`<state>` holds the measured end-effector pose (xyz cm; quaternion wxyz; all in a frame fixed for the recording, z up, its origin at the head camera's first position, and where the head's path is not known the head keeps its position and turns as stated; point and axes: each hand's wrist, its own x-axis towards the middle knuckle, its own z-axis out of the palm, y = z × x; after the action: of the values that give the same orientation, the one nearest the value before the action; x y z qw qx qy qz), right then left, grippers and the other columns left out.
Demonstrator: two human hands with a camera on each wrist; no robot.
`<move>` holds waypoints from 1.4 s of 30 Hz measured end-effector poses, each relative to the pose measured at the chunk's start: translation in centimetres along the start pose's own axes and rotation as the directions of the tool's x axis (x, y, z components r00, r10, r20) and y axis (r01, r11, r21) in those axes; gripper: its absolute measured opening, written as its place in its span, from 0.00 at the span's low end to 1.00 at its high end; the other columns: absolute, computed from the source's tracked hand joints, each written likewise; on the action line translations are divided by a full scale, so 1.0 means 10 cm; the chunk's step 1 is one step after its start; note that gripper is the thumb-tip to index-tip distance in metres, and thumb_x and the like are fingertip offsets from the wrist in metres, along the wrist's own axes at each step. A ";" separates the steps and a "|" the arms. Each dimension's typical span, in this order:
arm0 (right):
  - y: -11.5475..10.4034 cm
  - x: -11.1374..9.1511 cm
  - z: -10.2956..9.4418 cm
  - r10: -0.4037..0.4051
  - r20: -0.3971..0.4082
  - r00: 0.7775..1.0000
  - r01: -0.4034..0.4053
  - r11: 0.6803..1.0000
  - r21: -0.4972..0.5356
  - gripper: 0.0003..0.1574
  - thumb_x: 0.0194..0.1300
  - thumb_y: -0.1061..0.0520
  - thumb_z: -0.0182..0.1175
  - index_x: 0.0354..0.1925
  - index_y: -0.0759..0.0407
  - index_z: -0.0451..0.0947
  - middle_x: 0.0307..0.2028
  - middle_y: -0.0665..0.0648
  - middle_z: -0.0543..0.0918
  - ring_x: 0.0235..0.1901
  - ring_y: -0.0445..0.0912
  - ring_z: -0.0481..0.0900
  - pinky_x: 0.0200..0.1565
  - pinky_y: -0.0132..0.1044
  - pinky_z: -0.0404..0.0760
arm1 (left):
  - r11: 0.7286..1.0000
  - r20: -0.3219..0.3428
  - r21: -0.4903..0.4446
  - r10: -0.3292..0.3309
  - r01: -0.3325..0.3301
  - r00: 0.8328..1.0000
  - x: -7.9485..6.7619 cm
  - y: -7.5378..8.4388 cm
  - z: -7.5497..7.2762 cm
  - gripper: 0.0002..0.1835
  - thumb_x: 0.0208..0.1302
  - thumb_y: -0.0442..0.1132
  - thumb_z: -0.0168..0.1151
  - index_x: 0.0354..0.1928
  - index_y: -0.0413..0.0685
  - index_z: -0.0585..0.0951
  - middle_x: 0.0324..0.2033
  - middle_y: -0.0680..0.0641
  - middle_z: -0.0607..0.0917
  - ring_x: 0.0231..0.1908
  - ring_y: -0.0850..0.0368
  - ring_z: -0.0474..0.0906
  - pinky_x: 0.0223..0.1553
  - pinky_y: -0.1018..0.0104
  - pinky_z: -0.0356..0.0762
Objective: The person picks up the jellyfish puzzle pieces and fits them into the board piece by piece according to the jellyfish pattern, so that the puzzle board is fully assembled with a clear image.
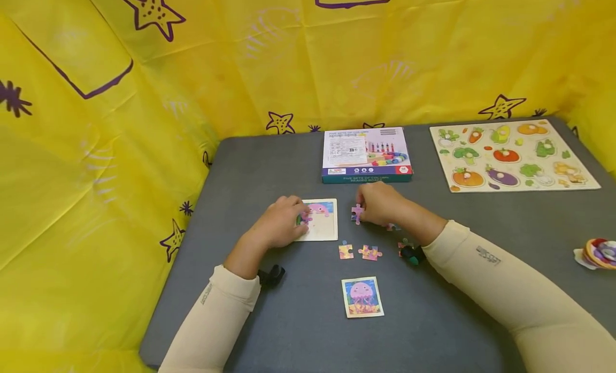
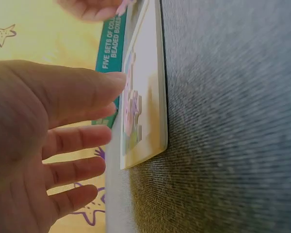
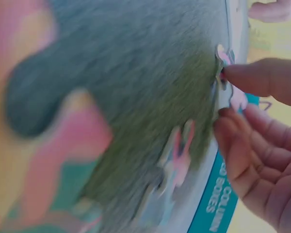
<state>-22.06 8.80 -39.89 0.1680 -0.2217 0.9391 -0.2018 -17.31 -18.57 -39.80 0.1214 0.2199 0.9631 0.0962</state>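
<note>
A wooden jigsaw tray [image 1: 321, 234] lies flat with pink and blue jellyfish pieces [image 1: 318, 207] fitted along its far side. My left hand [image 1: 280, 222] is at the tray's left edge, thumb and fingers spread loosely near the pieces and gripping nothing. Just right of the tray, my right hand [image 1: 382, 203] pinches a pink and purple jigsaw piece [image 1: 356, 213] between thumb and fingers; the right wrist view shows this piece [image 3: 223, 56] tilted off the tabletop. Two loose pieces, one yellow-pink [image 1: 345, 251] and one pink-purple [image 1: 370, 252], lie nearer me.
More pieces [image 1: 392, 227] lie partly hidden under the right forearm. A small jellyfish picture card [image 1: 362, 297] is at the front. Behind stand a beaded-boxes carton [image 1: 367, 154] and, at right, a vegetable puzzle board [image 1: 512, 156]. A colourful round toy [image 1: 599, 253] sits far right.
</note>
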 end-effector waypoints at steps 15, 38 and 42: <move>-0.47 0.47 0.22 0.014 0.120 0.993 -0.067 0.891 0.450 0.05 0.60 0.63 0.70 0.37 0.59 0.86 0.26 0.56 0.86 0.25 0.44 0.81 0.28 0.32 0.79 | 0.993 -0.025 0.103 0.058 -0.055 0.998 -0.18 0.00 0.09 0.22 0.68 0.47 0.66 0.62 0.50 0.83 0.56 0.46 0.81 0.55 0.45 0.74 0.57 0.47 0.73; -0.61 0.64 0.31 0.012 -0.006 1.000 -0.011 0.999 0.046 0.09 0.62 0.50 0.71 0.33 0.53 0.82 0.34 0.54 0.83 0.35 0.49 0.79 0.33 0.38 0.76 | 0.983 0.007 0.185 0.012 -0.013 1.000 -0.25 0.07 0.15 0.24 0.70 0.51 0.63 0.67 0.59 0.80 0.62 0.45 0.78 0.59 0.44 0.72 0.58 0.48 0.71; -0.53 0.57 0.24 -0.006 -0.024 1.000 0.007 1.000 0.019 0.09 0.64 0.49 0.68 0.35 0.52 0.82 0.33 0.54 0.83 0.35 0.50 0.79 0.35 0.40 0.76 | 0.982 -0.004 0.186 0.004 -0.003 1.000 -0.23 0.09 0.14 0.24 0.70 0.51 0.63 0.66 0.59 0.81 0.63 0.46 0.77 0.61 0.45 0.70 0.61 0.48 0.69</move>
<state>-24.08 0.94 -40.81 0.1579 -0.2208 0.9384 -0.2137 -14.53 -18.67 -40.51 0.0979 0.2318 0.9678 0.0063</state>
